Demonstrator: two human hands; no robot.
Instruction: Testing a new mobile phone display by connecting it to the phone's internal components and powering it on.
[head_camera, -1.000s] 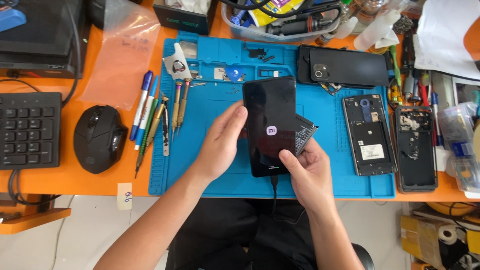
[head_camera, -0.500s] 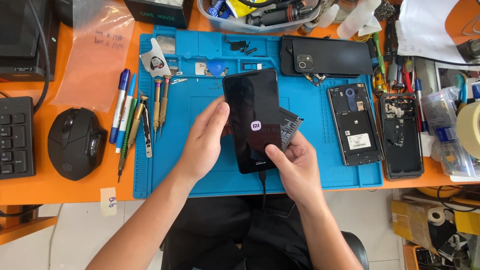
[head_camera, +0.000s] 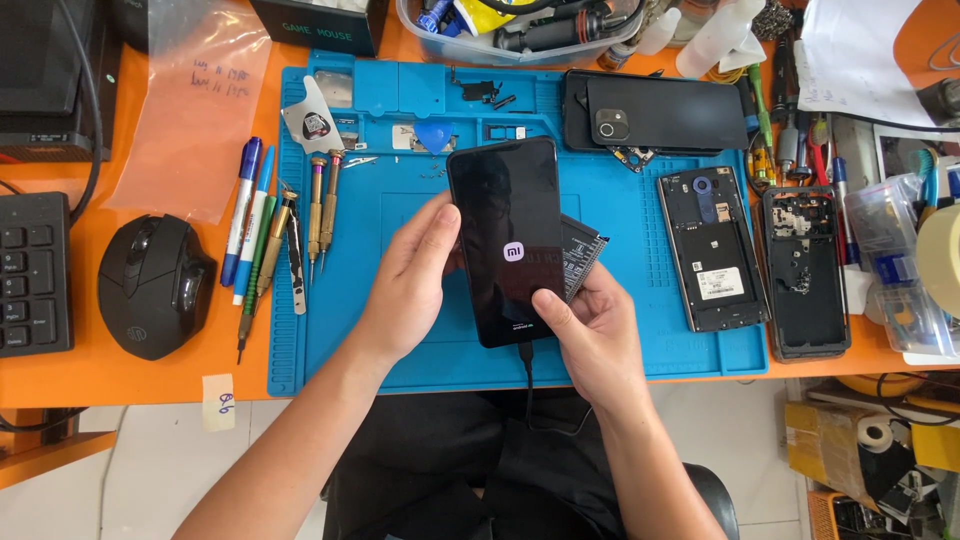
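Note:
A black smartphone (head_camera: 505, 225) with a dark screen showing a small white logo is held upright over the blue work mat (head_camera: 390, 330). My left hand (head_camera: 405, 280) grips its left edge. My right hand (head_camera: 590, 330) holds its lower right corner, thumb on the screen. A black cable (head_camera: 530, 385) hangs from the phone's bottom port. A flat black battery (head_camera: 582, 255) pokes out from behind the phone, by my right fingers.
Two opened phone bodies (head_camera: 712, 250) (head_camera: 805, 270) lie at the mat's right, a black phone back (head_camera: 660, 110) above. Screwdrivers and pens (head_camera: 275, 235) line the mat's left edge. A black mouse (head_camera: 152, 285) and keyboard (head_camera: 30, 275) sit left on the orange desk (head_camera: 130, 380).
The phone and both hands keep the same grip; the view has shifted slightly, so everything sits a little higher and to the left in the frame.

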